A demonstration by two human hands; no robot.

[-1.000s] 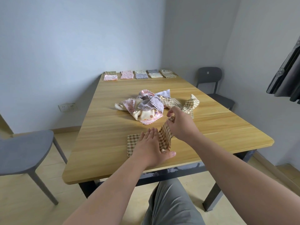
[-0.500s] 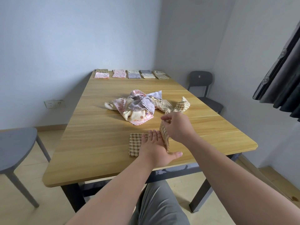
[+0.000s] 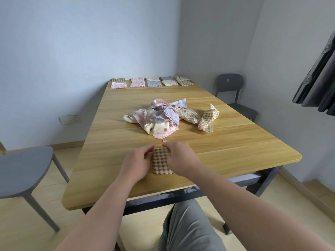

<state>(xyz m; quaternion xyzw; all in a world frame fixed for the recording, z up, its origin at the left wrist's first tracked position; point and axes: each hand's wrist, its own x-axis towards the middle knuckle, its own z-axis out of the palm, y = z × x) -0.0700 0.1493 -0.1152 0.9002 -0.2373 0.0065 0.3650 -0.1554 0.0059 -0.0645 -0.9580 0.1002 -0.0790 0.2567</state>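
A folded brown-and-cream checked cloth (image 3: pixel 161 163) lies flat on the wooden table (image 3: pixel 235 151) near its front edge, between the two hands. The left hand (image 3: pixel 137 160) has curled fingers and pinches the cloth's far left corner, while the right hand (image 3: pixel 181 158) pinches its far right corner. Behind it sits a heap of unfolded patterned cloths (image 3: pixel 159 118), and a row of folded cloths (image 3: pixel 150 82) lines the far end.

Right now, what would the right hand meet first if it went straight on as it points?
Probably the fingertips of the left hand, just across the checked cloth both pinch; depth is hard to judge.
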